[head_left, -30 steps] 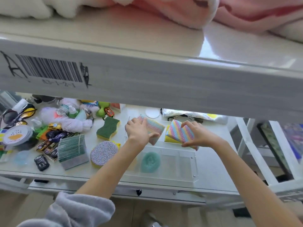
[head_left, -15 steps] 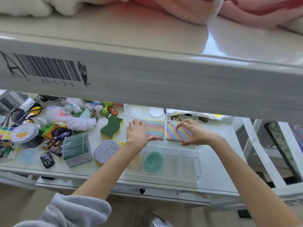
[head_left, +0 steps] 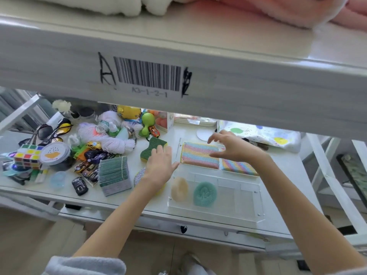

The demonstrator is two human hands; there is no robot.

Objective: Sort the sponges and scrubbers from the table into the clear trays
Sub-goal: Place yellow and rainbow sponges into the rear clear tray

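— Green-and-yellow, that sponge just beyond the left hand; how did it look to handle?

— Soft and light, I'd judge; a pinch across its narrow waist would do. The left hand was flat, open, holding nothing.

— And rightward?

— Two striped scrubbers lay in the clear tray under the right hand, which hovered with fingers spread, empty. Likely rough and easily gripped.

Hidden from you: glitter scrubber mostly under your left hand; right striped sponge partly behind your right hand.
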